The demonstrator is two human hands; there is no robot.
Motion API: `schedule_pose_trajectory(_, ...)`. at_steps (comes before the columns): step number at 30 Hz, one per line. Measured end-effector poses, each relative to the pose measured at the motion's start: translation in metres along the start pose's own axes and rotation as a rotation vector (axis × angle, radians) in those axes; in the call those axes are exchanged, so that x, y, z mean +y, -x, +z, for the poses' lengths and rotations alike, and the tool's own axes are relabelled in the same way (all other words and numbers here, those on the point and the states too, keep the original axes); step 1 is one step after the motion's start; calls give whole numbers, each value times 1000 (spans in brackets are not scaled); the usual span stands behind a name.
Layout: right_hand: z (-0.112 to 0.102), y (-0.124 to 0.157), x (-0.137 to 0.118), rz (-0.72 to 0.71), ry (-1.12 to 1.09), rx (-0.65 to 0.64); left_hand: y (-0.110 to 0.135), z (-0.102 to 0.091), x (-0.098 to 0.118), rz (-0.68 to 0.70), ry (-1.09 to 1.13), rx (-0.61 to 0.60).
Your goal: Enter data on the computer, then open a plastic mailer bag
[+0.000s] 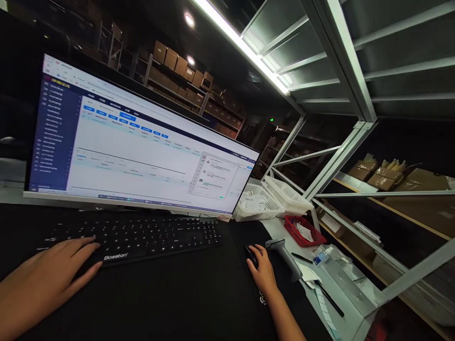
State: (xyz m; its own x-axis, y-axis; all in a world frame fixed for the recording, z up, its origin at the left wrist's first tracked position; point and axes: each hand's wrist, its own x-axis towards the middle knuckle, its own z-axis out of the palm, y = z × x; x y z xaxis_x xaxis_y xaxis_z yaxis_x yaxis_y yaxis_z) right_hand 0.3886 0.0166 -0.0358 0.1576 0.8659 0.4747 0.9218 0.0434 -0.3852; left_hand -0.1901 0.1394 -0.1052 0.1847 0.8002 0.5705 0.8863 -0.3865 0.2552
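A black keyboard (149, 239) lies on a dark desk mat (170, 293) below a wide monitor (142, 137). My left hand (60, 265) rests at the keyboard's left end with its fingers stretched out over the keys. Farther right, my right hand (262, 270) is curved over a black computer mouse (251, 255), most of which the fingers hide. A grey barcode scanner (286, 255) lies just right of that hand. On the screen are a page with a dark side menu, rows of a table and a smaller chat window.
White plastic baskets (259, 201) and a red basket (304, 231) stand right of the monitor. A small bottle (323, 255), a black pen (302, 258) and papers lie nearer. Metal shelving (359, 194) with wrapped packages rises at the right; shelves of cardboard boxes (177, 64) stand behind.
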Motion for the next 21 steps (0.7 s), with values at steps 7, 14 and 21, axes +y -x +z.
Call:
schedule_pose_trajectory(7, 0, -1, 0, 6, 9, -3, 0, -12, 11, 43, -122, -2)
schedule_pose_trajectory(14, 3, 0, 4, 24, -4, -30, -2, -18, 16, 3, -89, -39)
schedule_pose_trajectory(21, 7, 0, 10, 24, -20, -16, -7, -40, 35, -4, -93, -71)
